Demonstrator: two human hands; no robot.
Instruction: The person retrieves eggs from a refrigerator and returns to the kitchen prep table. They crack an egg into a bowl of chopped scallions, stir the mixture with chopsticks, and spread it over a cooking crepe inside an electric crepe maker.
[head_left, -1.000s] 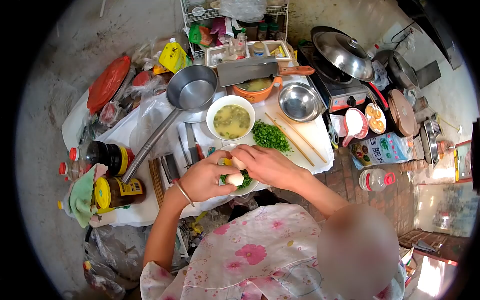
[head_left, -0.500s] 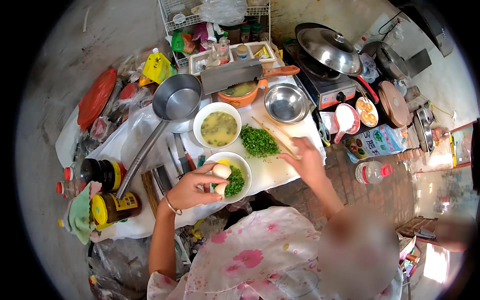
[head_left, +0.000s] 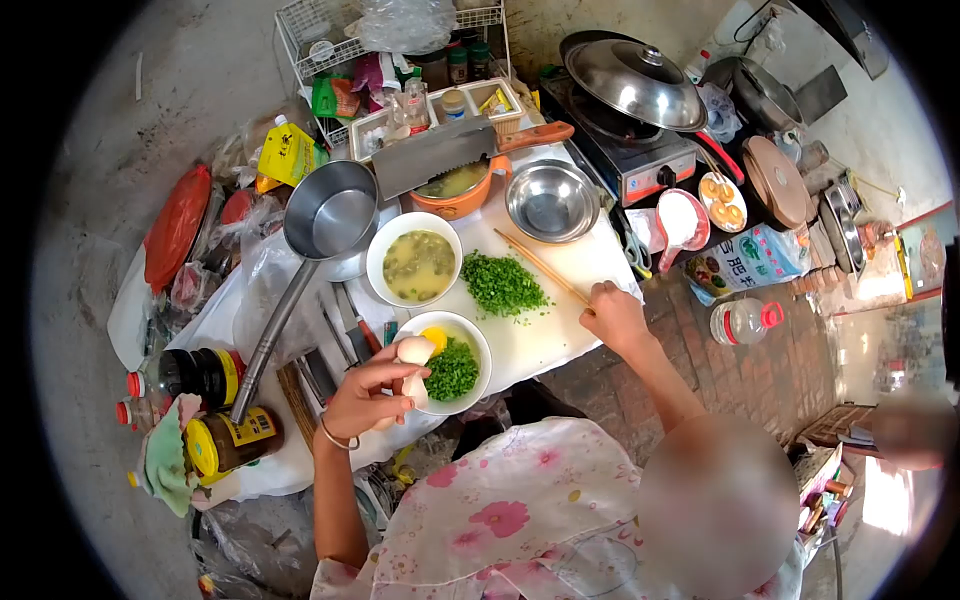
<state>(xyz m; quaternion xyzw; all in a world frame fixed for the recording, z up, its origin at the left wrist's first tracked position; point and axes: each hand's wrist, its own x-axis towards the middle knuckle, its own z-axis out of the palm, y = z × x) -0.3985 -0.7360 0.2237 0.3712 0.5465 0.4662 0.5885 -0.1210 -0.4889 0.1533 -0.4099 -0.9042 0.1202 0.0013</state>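
Two eggshell halves (head_left: 415, 350) are pinched in my left hand (head_left: 365, 402), over the left rim of a white bowl (head_left: 480, 347). Inside that bowl lie chopped greens (head_left: 453, 371) and a yellow yolk (head_left: 435, 339). My right hand (head_left: 615, 315) is closed around the near ends of the chopsticks (head_left: 541, 264), at the right edge of the white board (head_left: 540, 335). Between the hands sits a pile of chopped greens (head_left: 502, 284). Behind the bowl stands another white bowl with yellowish soup (head_left: 418, 266).
A long-handled pan (head_left: 332, 211) and jars (head_left: 232, 438) stand to the left. A cleaver (head_left: 433, 157) lies across an orange pot (head_left: 456, 204). A steel bowl (head_left: 552, 201) is behind the chopsticks. The lidded wok (head_left: 635, 83) rests on a stove (head_left: 655, 167) at the back right.
My right hand left the eggshells, moved right and closed on the chopsticks. My left hand kept the shells and shifted left of the bowl. The camera view has shifted.
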